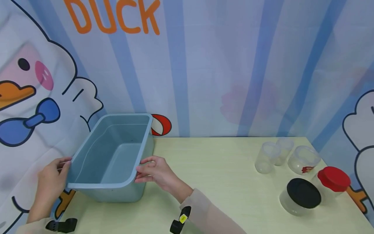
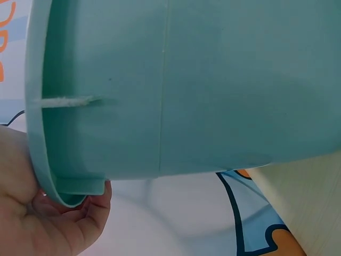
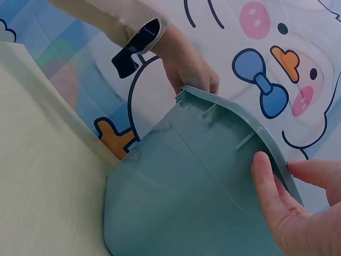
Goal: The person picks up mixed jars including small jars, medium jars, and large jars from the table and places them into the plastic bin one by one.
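A blue-green plastic bin [image 1: 102, 185] stands at the left end of the table, its open top facing up and nothing seen inside. My left hand [image 1: 52, 178] grips the rim on the left side; in the left wrist view its fingers [image 2: 96, 213] curl under the lip. On the right side, my right hand [image 1: 157, 172] pinches the rim, and the right wrist view has the thumb and fingers [image 3: 264, 176] on either side of the lip. Seen from that view, the bin's outer wall [image 3: 181, 181] shows small ribs under the rim.
At the table's right stand two clear cups [image 1: 266, 159], a clear open jar [image 1: 304, 159], a jar with a black lid [image 1: 304, 193] and one with a red lid [image 1: 334, 178]. A printed duck curtain [image 1: 210, 65] hangs behind the pale table [image 1: 210, 169].
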`<state>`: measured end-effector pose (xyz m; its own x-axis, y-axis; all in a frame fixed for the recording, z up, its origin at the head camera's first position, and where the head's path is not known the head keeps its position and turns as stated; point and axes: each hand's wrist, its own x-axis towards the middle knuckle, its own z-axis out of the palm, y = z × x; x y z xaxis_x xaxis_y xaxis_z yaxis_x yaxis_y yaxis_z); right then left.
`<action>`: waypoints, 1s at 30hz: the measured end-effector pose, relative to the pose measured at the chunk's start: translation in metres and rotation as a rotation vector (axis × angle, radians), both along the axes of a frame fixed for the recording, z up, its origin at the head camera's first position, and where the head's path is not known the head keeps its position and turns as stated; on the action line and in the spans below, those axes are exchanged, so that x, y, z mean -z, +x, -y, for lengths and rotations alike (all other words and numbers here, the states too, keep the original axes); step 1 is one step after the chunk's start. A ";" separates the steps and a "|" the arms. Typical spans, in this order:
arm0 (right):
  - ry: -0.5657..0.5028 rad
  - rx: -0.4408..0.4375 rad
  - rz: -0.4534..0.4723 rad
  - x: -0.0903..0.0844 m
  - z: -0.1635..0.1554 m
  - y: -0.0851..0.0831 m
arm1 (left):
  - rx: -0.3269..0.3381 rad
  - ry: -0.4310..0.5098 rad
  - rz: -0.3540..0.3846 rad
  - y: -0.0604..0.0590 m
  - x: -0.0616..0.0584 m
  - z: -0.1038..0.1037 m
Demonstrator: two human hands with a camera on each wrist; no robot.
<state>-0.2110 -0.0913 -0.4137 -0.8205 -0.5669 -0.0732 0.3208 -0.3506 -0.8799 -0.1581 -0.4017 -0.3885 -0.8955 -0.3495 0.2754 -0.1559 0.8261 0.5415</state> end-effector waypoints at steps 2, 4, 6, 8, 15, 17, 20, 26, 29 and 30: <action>-0.009 -0.006 0.005 0.001 0.001 -0.001 | 0.004 0.000 -0.009 0.000 0.000 0.000; -0.013 -0.012 0.018 0.001 0.002 -0.002 | 0.001 0.000 -0.006 0.001 0.000 0.000; -0.016 -0.018 0.037 0.002 0.003 -0.003 | -0.005 -0.001 -0.001 0.001 0.001 0.001; -0.023 -0.022 0.059 0.002 0.003 -0.003 | -0.013 -0.003 0.002 0.000 0.001 0.001; -0.044 -0.019 0.068 0.003 0.004 -0.004 | -0.018 -0.004 -0.020 -0.001 0.003 0.001; -0.044 -0.016 0.065 0.003 0.004 -0.004 | -0.019 -0.004 -0.027 -0.002 0.003 0.000; -0.040 -0.011 0.062 0.003 0.004 -0.004 | -0.025 -0.006 -0.031 -0.002 0.003 0.000; -0.030 -0.006 0.072 0.002 0.004 -0.005 | -0.028 -0.019 -0.039 -0.003 0.003 -0.001; -0.029 -0.005 0.071 0.002 0.002 -0.005 | -0.025 -0.016 -0.043 -0.002 0.003 -0.002; -0.029 -0.005 0.069 0.002 0.002 -0.005 | -0.024 -0.014 -0.045 -0.002 0.003 -0.002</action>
